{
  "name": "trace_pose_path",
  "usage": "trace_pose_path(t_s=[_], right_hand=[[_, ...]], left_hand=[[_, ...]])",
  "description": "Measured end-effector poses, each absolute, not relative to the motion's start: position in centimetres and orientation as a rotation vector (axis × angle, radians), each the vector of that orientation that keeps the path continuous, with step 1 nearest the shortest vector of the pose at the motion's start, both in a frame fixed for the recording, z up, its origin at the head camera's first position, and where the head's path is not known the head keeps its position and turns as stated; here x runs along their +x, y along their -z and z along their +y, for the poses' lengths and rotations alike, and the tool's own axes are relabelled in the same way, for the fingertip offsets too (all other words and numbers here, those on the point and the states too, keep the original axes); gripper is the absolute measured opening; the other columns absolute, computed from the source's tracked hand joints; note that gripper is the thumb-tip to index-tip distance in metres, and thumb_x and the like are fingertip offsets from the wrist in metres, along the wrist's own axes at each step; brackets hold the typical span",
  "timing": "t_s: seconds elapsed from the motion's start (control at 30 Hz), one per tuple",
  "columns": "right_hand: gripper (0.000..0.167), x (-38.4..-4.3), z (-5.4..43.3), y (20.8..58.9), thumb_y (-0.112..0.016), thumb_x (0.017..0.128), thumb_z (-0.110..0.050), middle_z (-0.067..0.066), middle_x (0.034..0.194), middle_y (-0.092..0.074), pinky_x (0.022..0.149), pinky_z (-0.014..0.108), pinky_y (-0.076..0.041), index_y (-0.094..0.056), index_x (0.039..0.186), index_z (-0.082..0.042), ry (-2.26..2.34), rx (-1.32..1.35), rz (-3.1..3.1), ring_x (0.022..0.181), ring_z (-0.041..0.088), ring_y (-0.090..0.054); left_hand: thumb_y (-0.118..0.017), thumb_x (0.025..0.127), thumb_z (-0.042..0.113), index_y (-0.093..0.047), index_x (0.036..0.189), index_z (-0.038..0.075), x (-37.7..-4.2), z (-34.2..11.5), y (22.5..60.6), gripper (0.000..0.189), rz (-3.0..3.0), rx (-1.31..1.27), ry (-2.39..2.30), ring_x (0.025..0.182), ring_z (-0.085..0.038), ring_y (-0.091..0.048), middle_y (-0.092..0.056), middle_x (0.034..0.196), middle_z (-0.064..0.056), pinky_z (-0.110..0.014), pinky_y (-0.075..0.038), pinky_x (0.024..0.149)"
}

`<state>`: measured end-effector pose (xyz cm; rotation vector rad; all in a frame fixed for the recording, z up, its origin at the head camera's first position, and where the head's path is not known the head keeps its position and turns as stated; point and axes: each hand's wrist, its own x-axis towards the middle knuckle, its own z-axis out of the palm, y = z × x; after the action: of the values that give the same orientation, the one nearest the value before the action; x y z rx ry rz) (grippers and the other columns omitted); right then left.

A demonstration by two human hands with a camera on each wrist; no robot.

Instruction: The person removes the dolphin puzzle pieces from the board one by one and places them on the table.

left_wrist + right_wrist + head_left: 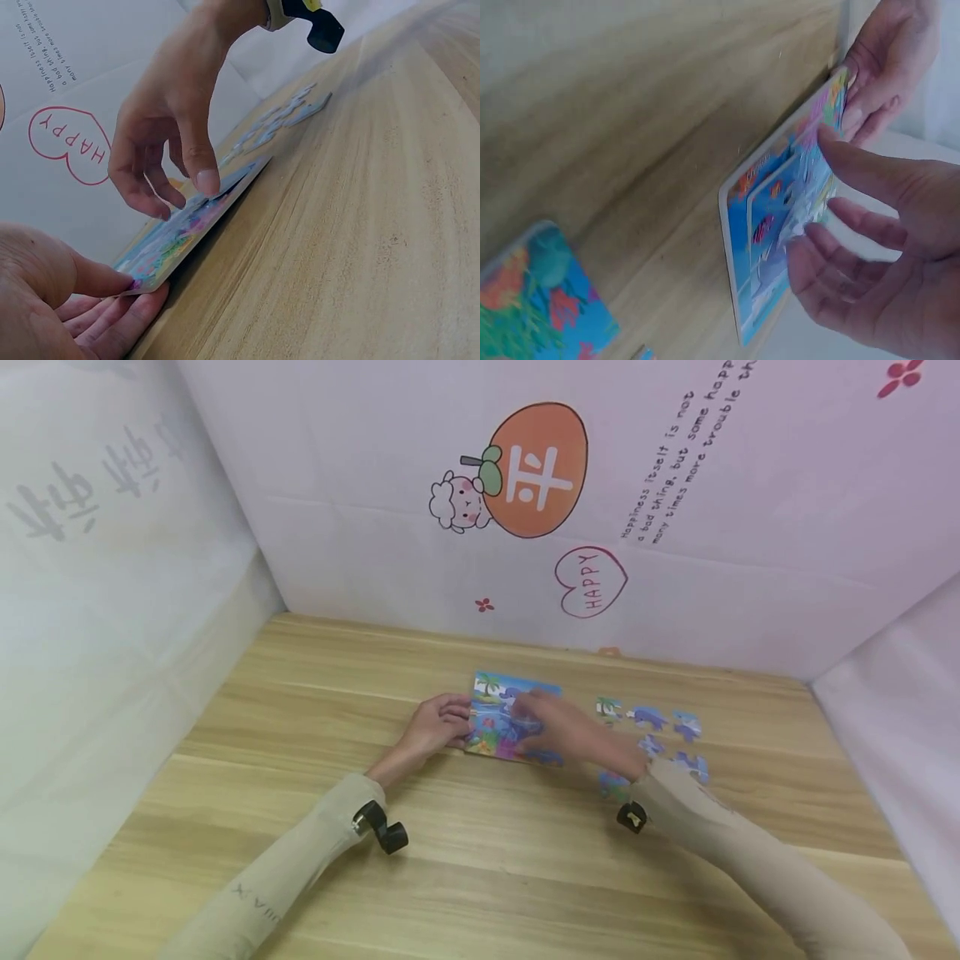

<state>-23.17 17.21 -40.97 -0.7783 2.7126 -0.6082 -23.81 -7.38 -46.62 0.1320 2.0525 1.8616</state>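
Note:
A colourful jigsaw board (487, 742) with a palm tree and sea animals is on the wooden table. My left hand (435, 725) pinches its left edge, thumb on top and fingers beneath, as the left wrist view shows. Over the board hovers my right hand (558, 728), blurred in the head view, thumb and fingers spread and loosely bent with nothing between them. In the right wrist view, a blue puzzle piece (761, 229) with a striped fish lies on the board inside its border, just below the right fingers.
Several loose puzzle pieces (649, 718) lie to the board's right, some partly hidden by the right forearm. A coral-patterned piece (551, 300) is close in the right wrist view. A white printed cloth wall (375, 560) rises behind the table (465, 877).

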Motion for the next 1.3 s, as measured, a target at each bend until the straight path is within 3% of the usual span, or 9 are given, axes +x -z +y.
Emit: trace_pose_path(t_s=[0.2,0.43,0.7,0.93,1.3], right_hand=[[0.057,-23.7,17.2,41.2,-0.089,0.082,-0.016,0.019,0.125,-0.057,0.097,0.046,-0.06,-0.059,0.127,0.002,0.628,-0.667,2.674,0.11,0.032,-0.059],[0.045,-23.9,16.8,41.7,-0.085,0.086,-0.013,0.021,0.121,-0.062,0.099,0.047,-0.059,-0.061,0.12,0.006,0.684,-0.832,2.615,0.112,0.035,-0.06],[0.037,-24.4,16.3,42.0,-0.084,0.087,-0.009,0.014,0.107,-0.063,0.09,0.038,-0.059,-0.061,0.112,0.006,0.643,-0.865,2.606,0.1,0.026,-0.06],[0.036,-24.9,16.5,42.4,-0.081,0.09,-0.011,0.011,0.108,-0.059,0.086,0.032,-0.058,-0.059,0.115,0.004,0.62,-0.879,2.57,0.098,0.023,-0.057],[0.032,-26.1,17.0,42.6,-0.086,0.087,-0.015,0.007,0.097,-0.061,0.077,0.027,-0.054,-0.065,0.108,-0.002,0.771,-0.974,2.466,0.088,0.018,-0.055]], left_hand=[[-0.068,0.096,-0.004,-0.051,0.147,-0.004,-23.8,-7.3,46.6,0.054,2.051,0.145,-1.857,0.097,-0.021,-0.07,-0.062,0.133,-0.024,-0.026,-0.067,0.078],[-0.067,0.097,-0.003,-0.052,0.146,-0.004,-23.8,-7.4,46.7,0.052,2.072,0.167,-1.854,0.094,-0.019,-0.07,-0.063,0.131,-0.023,-0.026,-0.067,0.076],[-0.067,0.097,-0.004,-0.052,0.145,-0.005,-23.8,-7.4,46.9,0.051,2.077,0.176,-1.851,0.087,-0.013,-0.067,-0.063,0.128,-0.021,-0.023,-0.066,0.073],[-0.066,0.097,-0.006,-0.051,0.145,-0.006,-23.8,-7.4,46.9,0.051,2.072,0.169,-1.866,0.079,-0.009,-0.062,-0.063,0.126,-0.021,-0.019,-0.064,0.068],[-0.067,0.097,-0.003,-0.052,0.145,-0.005,-23.9,-7.5,47.0,0.05,2.074,0.165,-1.858,0.087,-0.013,-0.066,-0.062,0.129,-0.022,-0.024,-0.066,0.074]])
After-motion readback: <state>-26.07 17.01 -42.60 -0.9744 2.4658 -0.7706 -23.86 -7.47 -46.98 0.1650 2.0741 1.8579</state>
